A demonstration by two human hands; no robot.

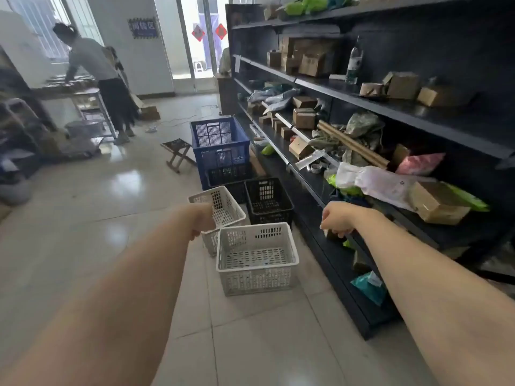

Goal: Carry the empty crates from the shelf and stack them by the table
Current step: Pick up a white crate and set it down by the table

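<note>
Two bare forearms fill the lower view, no sleeves showing anywhere along them up to the bottom edge. The left hand (pixel 203 221) carries no glove, ring or watch, and the wrist is plain. The right hand (pixel 335 218) is just as bare, no band, no strap, no markings.

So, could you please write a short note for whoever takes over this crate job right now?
Left hand: closed on the near rim of the tilted white crate.
Right hand: curled, holding nothing I can make out, beside the shelf.
Second white crate, black crates and the blue crate sit on the floor along the shelf.
Done: nothing stacked by the table that I can see.
Left: carry all crates over and stack them.
</note>
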